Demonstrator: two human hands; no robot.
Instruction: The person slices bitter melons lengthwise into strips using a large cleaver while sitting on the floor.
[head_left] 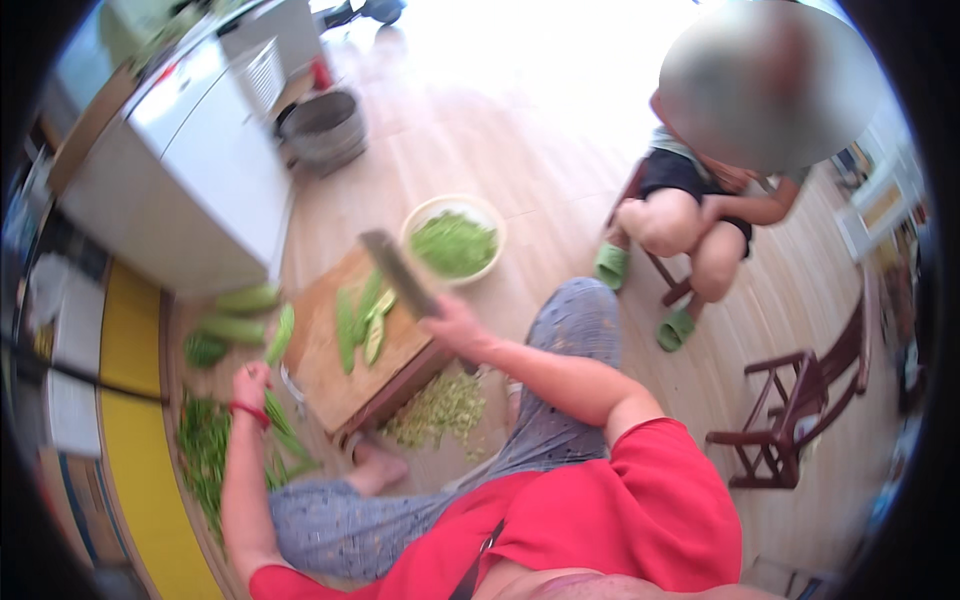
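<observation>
My right hand grips the handle of a broad cleaver, its blade raised over a wooden chopping board on the floor. Several long green vegetable strips lie on the board. My left hand reaches left off the board and is closed around a green vegetable piece near a heap of greens. A red band sits on that wrist.
A cream bowl of chopped greens stands beyond the board. Whole green gourds lie at left. Chopped scraps sit under the board's edge. A metal pot, a white cabinet, a seated person and a wooden chair surround me.
</observation>
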